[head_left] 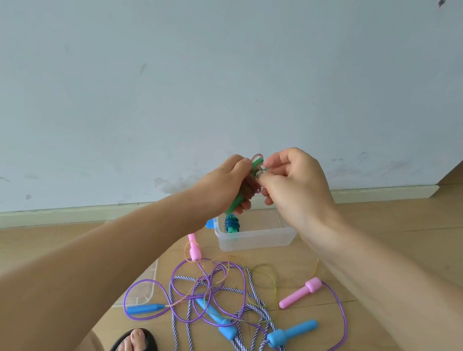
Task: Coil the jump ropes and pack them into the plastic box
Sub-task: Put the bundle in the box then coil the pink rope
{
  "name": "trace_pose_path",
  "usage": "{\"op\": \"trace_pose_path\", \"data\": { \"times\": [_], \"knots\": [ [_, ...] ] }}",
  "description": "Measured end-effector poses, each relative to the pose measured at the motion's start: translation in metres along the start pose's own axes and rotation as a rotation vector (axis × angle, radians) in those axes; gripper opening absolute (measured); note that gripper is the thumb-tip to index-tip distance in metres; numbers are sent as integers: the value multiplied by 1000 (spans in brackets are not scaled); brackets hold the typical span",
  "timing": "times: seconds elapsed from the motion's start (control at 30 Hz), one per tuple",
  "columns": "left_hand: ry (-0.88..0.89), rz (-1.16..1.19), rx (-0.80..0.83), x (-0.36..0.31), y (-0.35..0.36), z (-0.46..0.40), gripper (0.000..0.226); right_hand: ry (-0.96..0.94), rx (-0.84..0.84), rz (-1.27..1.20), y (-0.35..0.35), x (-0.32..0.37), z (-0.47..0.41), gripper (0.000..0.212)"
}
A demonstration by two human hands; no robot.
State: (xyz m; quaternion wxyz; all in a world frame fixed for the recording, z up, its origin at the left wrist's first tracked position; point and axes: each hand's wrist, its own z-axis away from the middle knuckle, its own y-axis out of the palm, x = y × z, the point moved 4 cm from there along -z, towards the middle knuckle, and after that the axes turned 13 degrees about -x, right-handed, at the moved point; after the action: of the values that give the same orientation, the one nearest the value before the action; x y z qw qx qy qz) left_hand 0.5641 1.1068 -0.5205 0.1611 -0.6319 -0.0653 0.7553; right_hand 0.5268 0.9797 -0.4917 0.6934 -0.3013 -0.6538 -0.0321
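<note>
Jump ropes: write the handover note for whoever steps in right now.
Left hand: grips the green-handled rope bundle upright above the plastic box.
Right hand: pinches the rope at the top of that bundle, apparently finishing the wrap.
Done: one coiled dark blue rope lies in the box.
Left: finish this bundle and drop it in. On the floor, tangled together: purple rope with pink handles, striped rope with blue handles, and a thin clear rope with a blue handle. Separate, coil and pack each.
The clear lid lies on the floor to the left.
</note>
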Motion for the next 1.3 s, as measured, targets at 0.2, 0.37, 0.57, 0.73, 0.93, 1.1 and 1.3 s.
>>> {"op": "trace_pose_path", "data": {
  "times": [0.2, 0.37, 0.57, 0.73, 0.93, 1.1, 1.3],
  "knots": [
    [-141, 119, 83, 2, 9, -3, 37, 319, 70, -298, 4, -14, -8, 5],
    [-245, 194, 165, 5, 21, -11, 38, 456, 99, -432, -6, -16, -25, 13],
    [-330, 302, 179, 8, 34, -19, 32, 309, 214, -66, -5, -35, -41, 40],
    [-439, 321, 162, 20, 45, -37, 45, 367, 274, -126, 17, -72, -47, 34],
    [-474, 20, 69, 67, 41, -90, 55, 426, 217, -91, 46, -108, -92, 17],
    [-204, -618, -46, 146, 37, -136, 40, 499, 164, 83, 89, -182, -133, 15],
    [-118, -886, -10, 227, 39, -164, 44, 469, 188, 460, 144, -260, -169, 37]
  ]
}}
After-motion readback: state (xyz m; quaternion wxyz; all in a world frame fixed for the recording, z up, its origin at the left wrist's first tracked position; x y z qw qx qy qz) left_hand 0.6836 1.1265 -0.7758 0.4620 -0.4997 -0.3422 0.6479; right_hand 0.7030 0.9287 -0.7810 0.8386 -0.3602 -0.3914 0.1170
